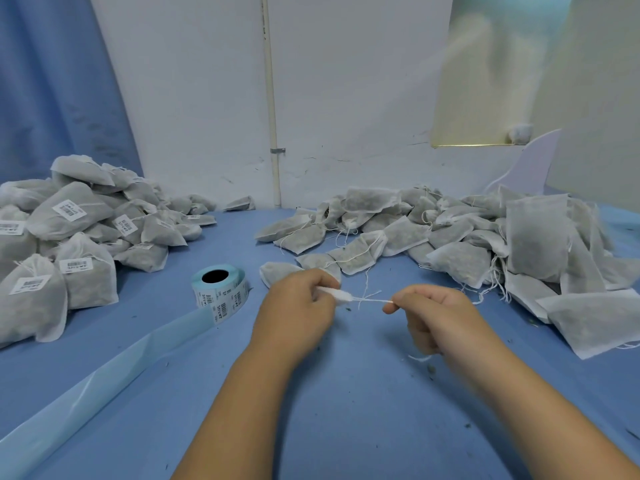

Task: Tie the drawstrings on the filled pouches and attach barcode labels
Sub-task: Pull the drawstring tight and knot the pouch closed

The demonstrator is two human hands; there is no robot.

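The left hand (298,303) gripped the gathered neck of a pouch (341,296) near the middle of the table (346,410). The right hand (429,313) pinched its drawstring (372,301) taut between thumb and forefinger. Too hard a pull would likely snap the thin string or tear the fabric, spilling the dark filling. Labelled pouches (69,209) were heaped at the left edge and unlabelled ones (450,237) toward the far right, with the label roll (220,289) between them.
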